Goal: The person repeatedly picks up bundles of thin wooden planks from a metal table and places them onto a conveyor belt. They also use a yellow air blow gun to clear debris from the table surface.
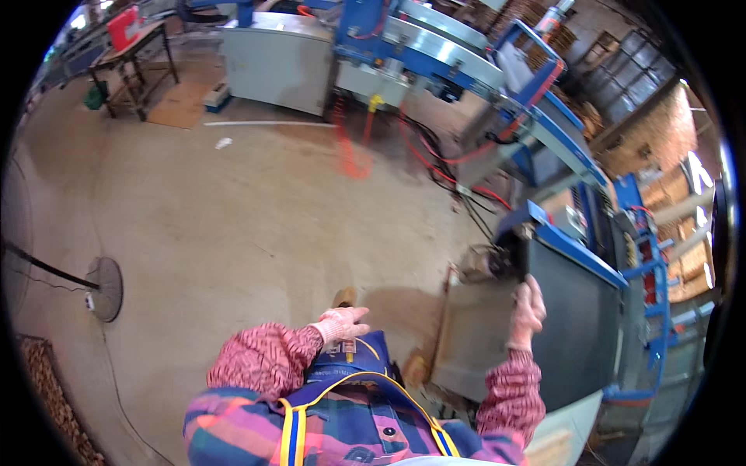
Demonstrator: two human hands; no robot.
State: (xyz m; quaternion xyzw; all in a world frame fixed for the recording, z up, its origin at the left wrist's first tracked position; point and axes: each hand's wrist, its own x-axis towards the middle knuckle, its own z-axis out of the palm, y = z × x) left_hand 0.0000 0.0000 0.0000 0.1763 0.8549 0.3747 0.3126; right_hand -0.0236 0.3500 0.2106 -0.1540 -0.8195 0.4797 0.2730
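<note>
The right hand (530, 304) pinches the far corner of a grey flat panel (478, 334) standing on edge at right beside the blue machine (590, 264), while the left hand (342, 322) rests spread on the apron (350, 365); that one-handed corner grip could let it tip.

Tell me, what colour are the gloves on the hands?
Pale pink, seen in the head view: left hand by the apron, right hand.

Right hand (529, 304) fingertips behind panel (475, 334)
</note>
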